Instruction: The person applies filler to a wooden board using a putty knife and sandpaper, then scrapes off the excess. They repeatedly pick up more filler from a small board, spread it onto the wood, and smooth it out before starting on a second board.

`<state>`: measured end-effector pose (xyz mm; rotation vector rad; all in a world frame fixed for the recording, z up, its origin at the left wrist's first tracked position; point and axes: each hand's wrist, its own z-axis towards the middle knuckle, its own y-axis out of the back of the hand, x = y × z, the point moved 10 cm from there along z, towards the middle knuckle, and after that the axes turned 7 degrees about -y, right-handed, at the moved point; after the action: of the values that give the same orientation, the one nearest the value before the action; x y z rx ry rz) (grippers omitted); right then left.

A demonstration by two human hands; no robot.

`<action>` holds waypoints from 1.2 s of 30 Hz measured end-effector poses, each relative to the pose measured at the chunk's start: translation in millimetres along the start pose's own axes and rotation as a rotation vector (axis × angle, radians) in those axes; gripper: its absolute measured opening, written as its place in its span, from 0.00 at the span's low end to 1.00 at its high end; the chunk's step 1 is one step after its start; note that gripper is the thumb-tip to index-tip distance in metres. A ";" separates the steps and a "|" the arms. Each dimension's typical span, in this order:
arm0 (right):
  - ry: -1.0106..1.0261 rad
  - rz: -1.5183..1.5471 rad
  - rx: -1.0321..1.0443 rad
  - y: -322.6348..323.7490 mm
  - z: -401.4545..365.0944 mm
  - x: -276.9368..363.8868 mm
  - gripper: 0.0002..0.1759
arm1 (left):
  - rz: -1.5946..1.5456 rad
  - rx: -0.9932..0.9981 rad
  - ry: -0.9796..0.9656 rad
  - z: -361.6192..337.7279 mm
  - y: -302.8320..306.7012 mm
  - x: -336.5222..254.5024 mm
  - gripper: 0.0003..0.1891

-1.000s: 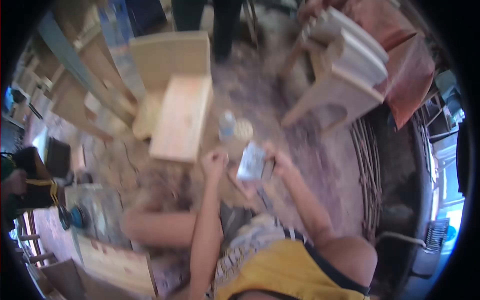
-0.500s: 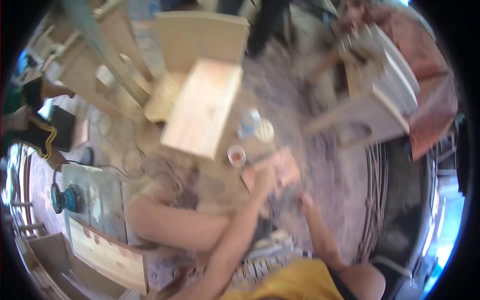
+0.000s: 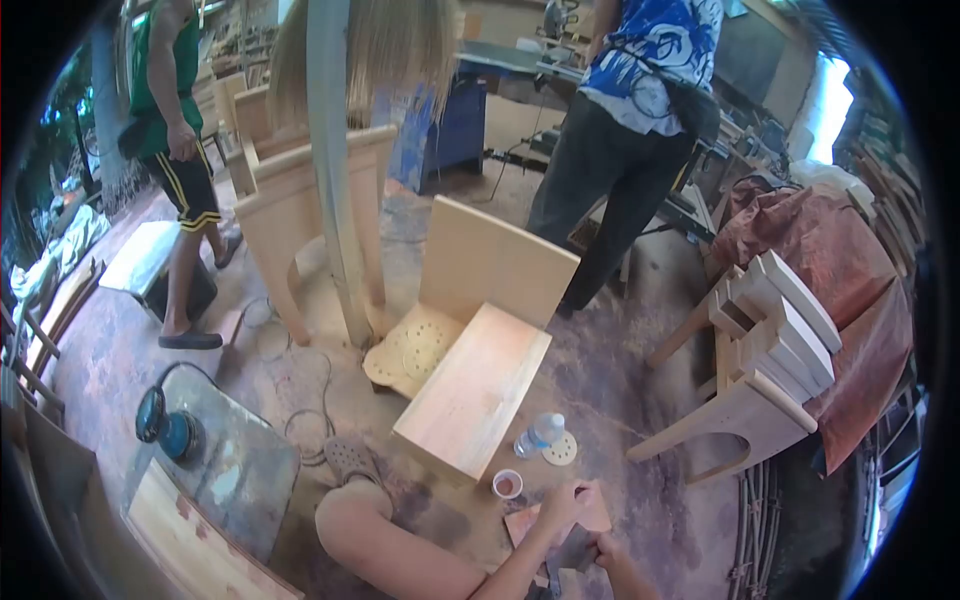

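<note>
My left hand (image 3: 566,506) is over a small reddish board (image 3: 597,510) low in the view, its fingers pinched together; whatever they hold is too small to make out. Close by, my right hand (image 3: 606,549) has curled fingers at the edge of a grey flat piece (image 3: 573,552), which lies between the two hands. A white cup (image 3: 507,485) with reddish-brown contents stands just left of the board. Beyond it are a clear plastic bottle (image 3: 546,430) with bluish contents and a round perforated disc (image 3: 562,450).
A pale wooden drawer-like box (image 3: 478,385) and upright panel (image 3: 500,255) stand ahead. A sander (image 3: 172,428) rests on a worn board at left. Wooden furniture (image 3: 740,410) stands at right. Two people are beyond: one in green (image 3: 172,90), one in blue (image 3: 650,60).
The view has tilted up, so my hands sit lower in it and the people beyond show more fully. My hands stay by the reddish board and are now nearer each other.
</note>
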<state>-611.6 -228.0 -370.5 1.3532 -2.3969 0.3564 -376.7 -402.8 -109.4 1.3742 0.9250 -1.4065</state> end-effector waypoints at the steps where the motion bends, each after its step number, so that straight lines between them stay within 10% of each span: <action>1: 0.017 0.016 0.019 -4.4 9.8 -5.0 0.15 | 0.018 0.007 -0.023 9.0 5.9 -5.6 0.13; 6: 0.065 0.132 -0.014 -31.0 0.2 -13.5 0.11 | 0.058 -0.241 -0.147 100.7 132.5 -131.7 0.13; 9: -0.014 0.130 0.001 -40.5 -9.3 -25.9 0.10 | 0.023 -0.129 -0.474 194.2 223.2 -297.3 0.37; 12: -0.023 0.137 0.026 -41.7 -8.9 -31.3 0.10 | 0.331 -0.248 -0.519 230.9 280.4 -444.0 0.37; 16: -0.016 0.120 0.048 -40.9 0.2 -26.5 0.10 | 0.553 -0.430 -0.539 214.2 305.4 -498.6 0.32; 22: 0.017 0.093 0.077 -43.4 6.7 -8.3 0.11 | 0.642 -0.216 -0.672 154.8 242.2 -352.7 0.06; 29: 0.023 0.029 0.076 -62.4 9.8 25.7 0.11 | -0.004 -0.099 0.018 82.9 140.7 -25.2 0.09; 36: 0.028 0.009 0.072 -75.1 6.7 24.2 0.11 | 0.288 -0.044 -0.267 32.6 81.0 -54.5 0.08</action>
<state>-559.7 -287.4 -363.1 1.3595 -2.3893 0.4647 -312.1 -450.7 -45.1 1.1971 0.5559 -1.3002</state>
